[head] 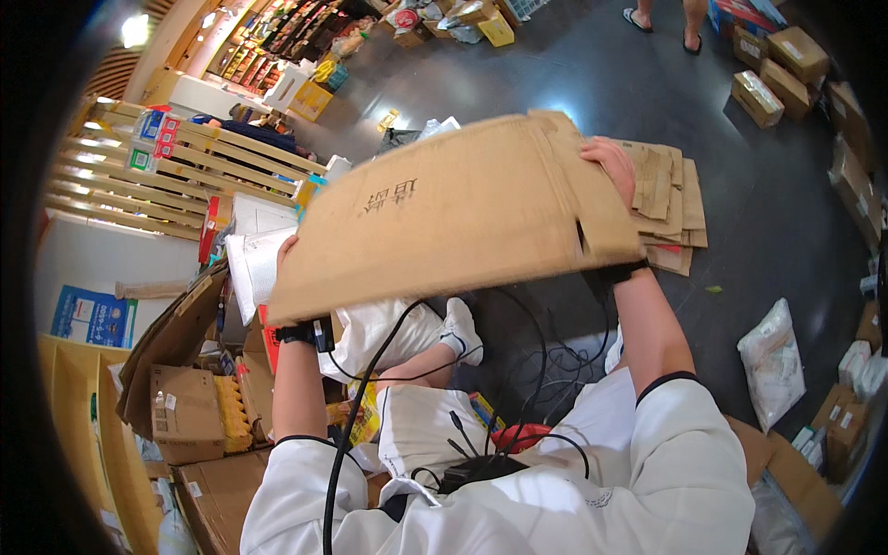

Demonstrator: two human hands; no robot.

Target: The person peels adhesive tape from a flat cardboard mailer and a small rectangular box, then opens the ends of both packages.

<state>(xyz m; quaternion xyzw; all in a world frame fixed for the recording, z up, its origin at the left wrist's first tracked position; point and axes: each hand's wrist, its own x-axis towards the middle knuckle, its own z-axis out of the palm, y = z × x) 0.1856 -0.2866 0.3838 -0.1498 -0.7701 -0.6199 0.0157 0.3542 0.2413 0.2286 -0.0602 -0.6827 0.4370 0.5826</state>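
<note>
A large flattened cardboard box [465, 208] spans the space in front of me, held up off the floor and slightly blurred. It bears printed writing. At its right end my right hand [614, 163] grips the edge, fingers laid over the top face. Only some fingers of my left hand [286, 248] show past the left edge; the rest is hidden beneath the board. Both wrists wear black straps. Beyond my right hand, a stack of flattened cardboard [666, 187] lies on the dark floor.
Opened cartons and a brown box [187, 413] crowd my left, beside a slatted wooden partition [187, 163]. Black cables [354, 444] hang before my body. A wrapped white parcel [773, 364] lies on the right, with boxes [798, 55] farther off. Another person's feet [638, 19] stand at the top.
</note>
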